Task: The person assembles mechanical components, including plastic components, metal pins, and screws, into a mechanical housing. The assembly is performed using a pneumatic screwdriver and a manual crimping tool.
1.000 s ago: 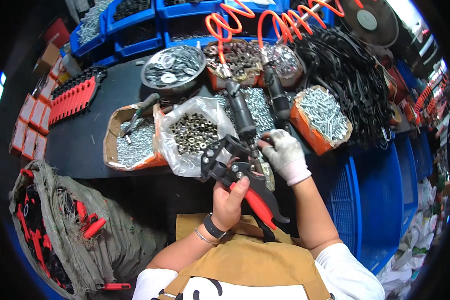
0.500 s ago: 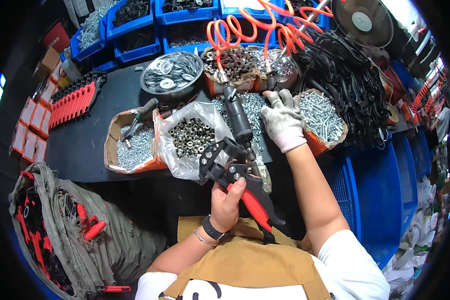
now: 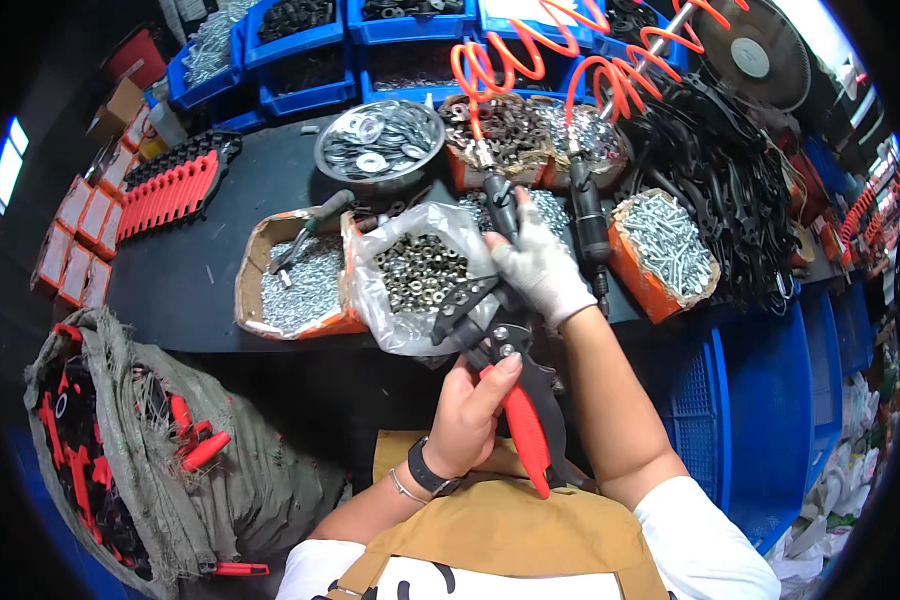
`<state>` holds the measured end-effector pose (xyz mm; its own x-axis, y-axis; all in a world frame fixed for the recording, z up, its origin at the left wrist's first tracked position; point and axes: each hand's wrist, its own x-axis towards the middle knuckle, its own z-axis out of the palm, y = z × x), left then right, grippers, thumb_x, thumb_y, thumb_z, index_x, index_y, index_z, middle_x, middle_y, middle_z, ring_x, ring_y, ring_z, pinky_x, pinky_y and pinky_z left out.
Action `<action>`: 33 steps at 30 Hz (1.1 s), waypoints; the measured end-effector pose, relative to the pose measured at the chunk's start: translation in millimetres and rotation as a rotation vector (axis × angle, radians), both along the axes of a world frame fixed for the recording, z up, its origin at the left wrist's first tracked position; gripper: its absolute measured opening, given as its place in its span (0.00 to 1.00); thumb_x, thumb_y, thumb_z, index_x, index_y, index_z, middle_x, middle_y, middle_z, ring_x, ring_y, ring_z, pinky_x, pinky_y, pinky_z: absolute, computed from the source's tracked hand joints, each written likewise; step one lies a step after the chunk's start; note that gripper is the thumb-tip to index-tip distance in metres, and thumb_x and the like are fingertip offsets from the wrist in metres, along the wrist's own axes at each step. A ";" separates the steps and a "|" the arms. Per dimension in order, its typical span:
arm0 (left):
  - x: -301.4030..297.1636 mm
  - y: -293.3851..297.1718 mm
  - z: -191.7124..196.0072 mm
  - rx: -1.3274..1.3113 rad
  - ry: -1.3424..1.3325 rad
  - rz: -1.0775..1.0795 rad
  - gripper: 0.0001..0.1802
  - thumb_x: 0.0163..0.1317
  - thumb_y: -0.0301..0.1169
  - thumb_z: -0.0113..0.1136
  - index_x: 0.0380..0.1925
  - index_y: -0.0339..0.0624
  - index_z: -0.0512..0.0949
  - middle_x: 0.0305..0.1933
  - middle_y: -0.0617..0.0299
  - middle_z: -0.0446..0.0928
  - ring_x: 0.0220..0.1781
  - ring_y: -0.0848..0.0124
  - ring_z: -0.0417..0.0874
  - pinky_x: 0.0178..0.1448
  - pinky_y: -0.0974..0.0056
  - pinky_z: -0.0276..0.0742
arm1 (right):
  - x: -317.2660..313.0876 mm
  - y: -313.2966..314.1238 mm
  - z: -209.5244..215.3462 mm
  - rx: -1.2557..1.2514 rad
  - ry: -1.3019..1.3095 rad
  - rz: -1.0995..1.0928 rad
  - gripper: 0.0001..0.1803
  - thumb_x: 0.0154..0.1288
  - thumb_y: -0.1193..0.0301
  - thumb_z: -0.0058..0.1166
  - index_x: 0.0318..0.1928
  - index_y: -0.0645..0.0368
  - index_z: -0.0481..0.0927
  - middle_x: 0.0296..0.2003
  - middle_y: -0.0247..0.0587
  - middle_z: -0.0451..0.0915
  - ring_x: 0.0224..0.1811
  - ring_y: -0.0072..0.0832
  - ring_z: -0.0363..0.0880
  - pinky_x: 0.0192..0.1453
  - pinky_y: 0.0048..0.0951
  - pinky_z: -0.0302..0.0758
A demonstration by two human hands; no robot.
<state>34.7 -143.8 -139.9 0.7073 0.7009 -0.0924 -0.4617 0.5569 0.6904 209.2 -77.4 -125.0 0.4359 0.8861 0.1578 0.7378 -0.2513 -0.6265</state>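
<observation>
A red-and-black hand tool was held at the near edge of the dark bench top, clamped in the bare left hand. The gloved right hand was laid over a black air driver; whether its fingers were closed around it could not be told. Beyond, a clear bag of nuts, a carton of bolts and a metal bowl of washers were crowded together. Blue bins were ranged behind, a fan was placed far right, and a stuffed sack was set lower left.
</observation>
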 end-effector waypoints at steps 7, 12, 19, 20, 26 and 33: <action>-21.8 4.7 12.8 0.454 0.411 0.174 0.15 0.63 0.35 0.62 0.42 0.34 0.75 0.36 0.61 0.78 0.39 0.73 0.78 0.46 0.67 0.73 | -11.9 -64.0 61.2 0.803 1.016 0.154 0.36 0.52 0.84 0.54 0.64 0.65 0.61 0.44 0.38 0.72 0.41 0.21 0.73 0.39 0.19 0.72; -20.4 8.5 10.7 0.887 0.659 0.246 0.22 0.58 0.33 0.66 0.48 0.32 0.74 0.39 0.57 0.80 0.40 0.69 0.80 0.49 0.64 0.75 | -22.0 -116.5 107.8 1.065 1.021 0.586 0.41 0.51 0.75 0.61 0.66 0.66 0.59 0.46 0.45 0.65 0.50 0.33 0.65 0.34 0.27 0.73; -8.7 -5.7 18.8 0.965 0.609 0.236 0.22 0.57 0.33 0.66 0.48 0.32 0.74 0.41 0.54 0.81 0.42 0.67 0.82 0.49 0.63 0.76 | -39.1 -142.5 114.9 1.082 0.540 0.722 0.37 0.56 0.71 0.61 0.65 0.65 0.62 0.50 0.46 0.70 0.50 0.38 0.71 0.37 0.25 0.77; -8.1 -7.6 16.9 0.969 0.609 0.231 0.22 0.57 0.33 0.66 0.48 0.32 0.74 0.41 0.54 0.81 0.42 0.67 0.82 0.49 0.63 0.76 | -41.0 -144.2 112.9 1.053 0.499 0.706 0.37 0.56 0.71 0.62 0.64 0.63 0.62 0.49 0.46 0.71 0.49 0.38 0.73 0.40 0.27 0.77; -4.7 -12.5 12.3 0.760 0.494 0.097 0.19 0.60 0.32 0.64 0.48 0.34 0.75 0.41 0.60 0.80 0.42 0.75 0.78 0.49 0.66 0.75 | -21.8 -152.8 112.5 0.833 0.437 0.888 0.39 0.55 0.73 0.62 0.66 0.58 0.59 0.46 0.48 0.73 0.48 0.40 0.76 0.47 0.31 0.80; -7.0 -7.9 12.8 0.657 0.490 0.032 0.21 0.62 0.33 0.63 0.51 0.33 0.73 0.42 0.63 0.79 0.42 0.77 0.77 0.50 0.68 0.74 | -27.1 -136.5 119.1 1.053 0.541 0.780 0.37 0.56 0.69 0.60 0.64 0.66 0.60 0.47 0.50 0.73 0.46 0.38 0.73 0.53 0.34 0.70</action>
